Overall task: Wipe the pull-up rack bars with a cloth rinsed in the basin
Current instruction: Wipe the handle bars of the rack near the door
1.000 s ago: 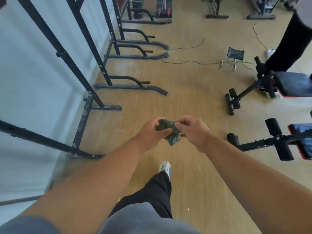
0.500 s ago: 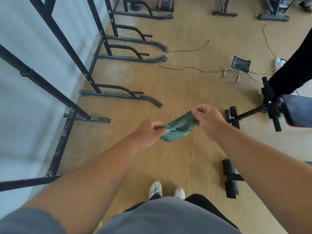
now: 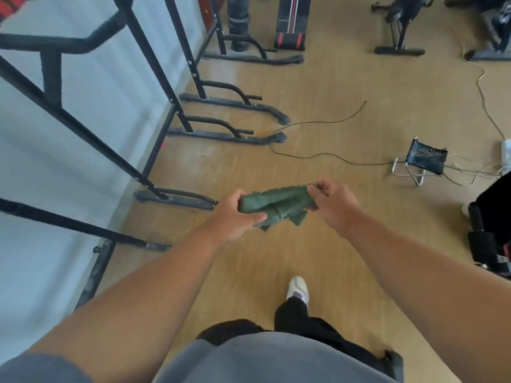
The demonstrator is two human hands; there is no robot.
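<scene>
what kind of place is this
Most likely a gym or home workout room. Black pull-up racks stand in a row along the wall, a padded bench sits at the back on a wooden floor, and both hands hold a green cloth.

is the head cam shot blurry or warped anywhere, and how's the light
Head view: soft even light, no glare on the wood floor; wide-angle warp bends the rack bars and stretches the forearms; left-edge bars are motion-smeared; the green cloth, held by left hand and right hand, is fairly sharp.
</scene>
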